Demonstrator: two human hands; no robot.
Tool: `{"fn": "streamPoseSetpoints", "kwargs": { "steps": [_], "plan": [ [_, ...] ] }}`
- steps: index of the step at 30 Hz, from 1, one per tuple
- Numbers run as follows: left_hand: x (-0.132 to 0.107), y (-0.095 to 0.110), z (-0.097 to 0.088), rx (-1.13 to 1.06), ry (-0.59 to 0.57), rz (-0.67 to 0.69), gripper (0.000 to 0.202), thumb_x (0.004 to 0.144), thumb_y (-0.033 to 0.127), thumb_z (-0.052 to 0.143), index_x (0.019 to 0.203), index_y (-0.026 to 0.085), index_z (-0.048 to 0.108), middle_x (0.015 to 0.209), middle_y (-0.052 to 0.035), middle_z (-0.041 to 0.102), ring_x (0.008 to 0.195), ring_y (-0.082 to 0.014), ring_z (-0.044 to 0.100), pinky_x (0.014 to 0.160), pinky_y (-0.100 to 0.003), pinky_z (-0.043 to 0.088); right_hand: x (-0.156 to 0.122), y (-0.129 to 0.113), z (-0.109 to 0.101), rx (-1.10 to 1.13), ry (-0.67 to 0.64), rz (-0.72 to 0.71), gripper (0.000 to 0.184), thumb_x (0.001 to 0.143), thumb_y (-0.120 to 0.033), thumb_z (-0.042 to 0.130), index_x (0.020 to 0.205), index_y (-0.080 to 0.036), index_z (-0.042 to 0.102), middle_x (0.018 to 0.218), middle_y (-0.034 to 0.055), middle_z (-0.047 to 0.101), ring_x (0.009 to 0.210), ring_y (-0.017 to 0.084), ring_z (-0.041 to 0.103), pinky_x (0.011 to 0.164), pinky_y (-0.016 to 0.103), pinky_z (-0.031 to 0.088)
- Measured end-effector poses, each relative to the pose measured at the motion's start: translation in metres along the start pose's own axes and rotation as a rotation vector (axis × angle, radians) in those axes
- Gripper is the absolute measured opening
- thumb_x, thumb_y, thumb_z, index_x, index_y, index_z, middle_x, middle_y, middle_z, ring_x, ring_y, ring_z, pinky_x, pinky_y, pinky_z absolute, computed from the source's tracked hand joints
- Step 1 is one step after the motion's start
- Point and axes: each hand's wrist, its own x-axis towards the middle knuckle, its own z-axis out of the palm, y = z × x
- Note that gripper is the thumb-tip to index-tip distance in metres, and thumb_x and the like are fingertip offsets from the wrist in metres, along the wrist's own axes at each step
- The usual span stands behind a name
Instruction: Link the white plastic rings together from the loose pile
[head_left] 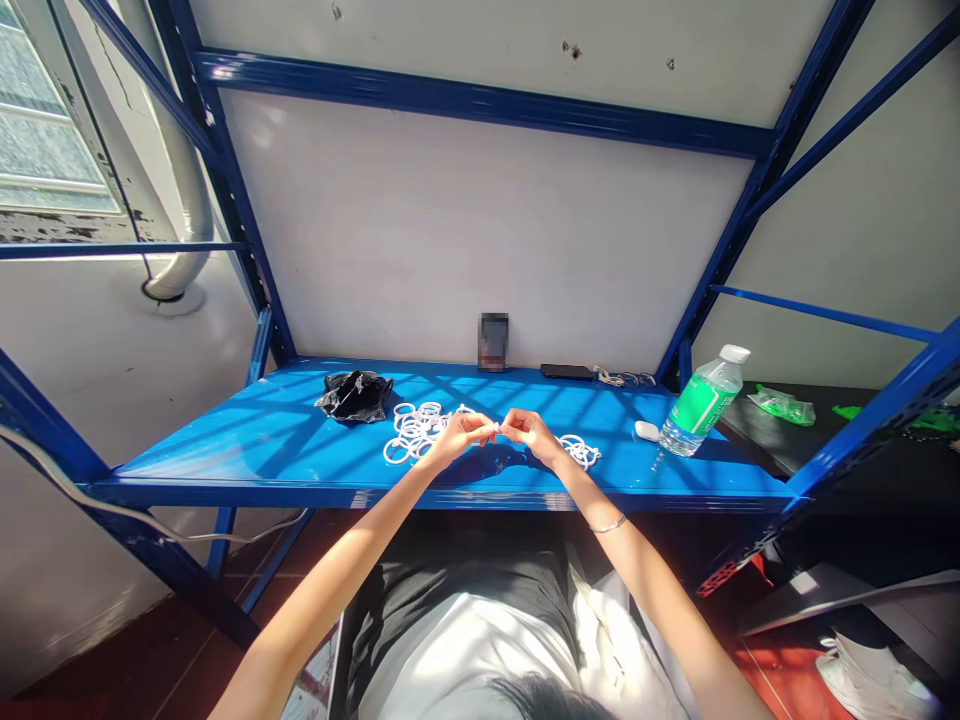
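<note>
My left hand (463, 434) and my right hand (526, 430) meet above the front of the blue metal shelf (300, 455), fingertips pinched and almost touching. Whatever lies between the fingertips is too small to make out. Just left of my left hand is a loose pile of white rings (416, 430), partly covered by that hand. A smaller cluster of white rings (580, 451) lies to the right of my right hand, close to its wrist.
A crumpled black plastic bag (355, 396) sits at the left. Along the back are a dark upright box (493, 343), a black phone (567, 371) and a coiled cable (624, 378). A water bottle (703, 402) stands tilted in view beside a small white case (646, 431).
</note>
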Motion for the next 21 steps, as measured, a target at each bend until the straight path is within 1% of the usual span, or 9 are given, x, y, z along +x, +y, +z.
{"fn": "streamPoseSetpoints", "kwargs": {
  "steps": [2, 4, 5, 7, 9, 11, 14, 18, 21],
  "plan": [
    [0.0, 0.0, 0.002, 0.038, 0.076, 0.06, 0.03, 0.082, 0.044, 0.064, 0.087, 0.015, 0.072, 0.082, -0.0054, 0.069, 0.069, -0.015, 0.061, 0.065, -0.027, 0.05, 0.001, 0.002, 0.004, -0.055, 0.095, -0.05, 0.038, 0.077, -0.054, 0.068, 0.068, -0.019, 0.055, 0.062, -0.0031, 0.051, 0.056, 0.011, 0.043, 0.053, 0.024, 0.035],
    [0.0, -0.001, 0.004, 0.084, 0.152, 0.12, 0.031, 0.085, 0.044, 0.061, 0.097, 0.017, 0.07, 0.098, -0.0075, 0.069, 0.081, -0.0178, 0.065, 0.072, -0.029, 0.052, 0.001, 0.004, 0.008, -0.146, 0.192, -0.11, 0.036, 0.08, -0.053, 0.064, 0.069, -0.02, 0.055, 0.064, -0.0019, 0.053, 0.057, 0.013, 0.046, 0.055, 0.026, 0.038],
    [0.0, -0.002, 0.005, 0.12, 0.189, 0.15, 0.032, 0.086, 0.044, 0.06, 0.099, 0.017, 0.069, 0.104, -0.0084, 0.068, 0.086, -0.0188, 0.065, 0.074, -0.029, 0.053, 0.0, 0.004, 0.009, -0.223, 0.254, -0.139, 0.035, 0.082, -0.053, 0.062, 0.069, -0.021, 0.056, 0.064, -0.0012, 0.054, 0.057, 0.013, 0.048, 0.055, 0.026, 0.038],
    [-0.001, -0.003, 0.006, 0.217, 0.255, 0.209, 0.031, 0.087, 0.045, 0.058, 0.098, 0.017, 0.069, 0.107, -0.0097, 0.066, 0.09, -0.0194, 0.064, 0.074, -0.029, 0.053, -0.001, 0.004, 0.012, -0.42, 0.366, -0.195, 0.033, 0.086, -0.05, 0.058, 0.07, -0.021, 0.058, 0.064, 0.0003, 0.056, 0.057, 0.014, 0.048, 0.055, 0.027, 0.038],
    [-0.002, -0.004, 0.007, 0.321, 0.291, 0.263, 0.03, 0.088, 0.044, 0.058, 0.096, 0.016, 0.068, 0.104, -0.0096, 0.066, 0.086, -0.0181, 0.064, 0.072, -0.028, 0.053, -0.002, 0.005, 0.013, -0.608, 0.423, -0.257, 0.032, 0.089, -0.047, 0.055, 0.071, -0.022, 0.06, 0.064, 0.0013, 0.058, 0.056, 0.015, 0.049, 0.055, 0.028, 0.037],
    [-0.002, -0.006, 0.008, 0.413, 0.295, 0.31, 0.028, 0.088, 0.041, 0.058, 0.096, 0.016, 0.067, 0.098, -0.0083, 0.066, 0.079, -0.016, 0.062, 0.069, -0.027, 0.053, -0.003, 0.007, 0.014, -0.738, 0.417, -0.326, 0.03, 0.092, -0.044, 0.052, 0.072, -0.022, 0.062, 0.065, 0.002, 0.061, 0.057, 0.015, 0.051, 0.056, 0.028, 0.039],
    [-0.002, -0.009, 0.008, 0.504, 0.283, 0.386, 0.022, 0.091, 0.036, 0.055, 0.096, 0.017, 0.064, 0.091, -0.0064, 0.066, 0.075, -0.0147, 0.061, 0.067, -0.027, 0.052, -0.004, 0.01, 0.015, -0.84, 0.385, -0.418, 0.028, 0.094, -0.038, 0.05, 0.076, -0.022, 0.063, 0.069, 0.0024, 0.064, 0.058, 0.015, 0.055, 0.058, 0.027, 0.041],
    [-0.001, -0.013, 0.007, 0.567, 0.288, 0.459, 0.018, 0.093, 0.032, 0.052, 0.096, 0.018, 0.063, 0.089, -0.0056, 0.066, 0.077, -0.0147, 0.062, 0.067, -0.026, 0.052, -0.004, 0.009, 0.017, -0.879, 0.367, -0.49, 0.024, 0.095, -0.031, 0.049, 0.082, -0.02, 0.064, 0.073, 0.0027, 0.065, 0.06, 0.014, 0.058, 0.059, 0.026, 0.045],
    [-0.001, -0.015, 0.005, 0.588, 0.308, 0.484, 0.018, 0.094, 0.032, 0.051, 0.096, 0.019, 0.063, 0.089, -0.0051, 0.066, 0.076, -0.0146, 0.063, 0.066, -0.026, 0.053, -0.005, 0.006, 0.018, -0.887, 0.369, -0.497, 0.021, 0.095, -0.03, 0.048, 0.086, -0.02, 0.065, 0.081, 0.004, 0.067, 0.064, 0.014, 0.06, 0.061, 0.026, 0.048]
  ]
}}
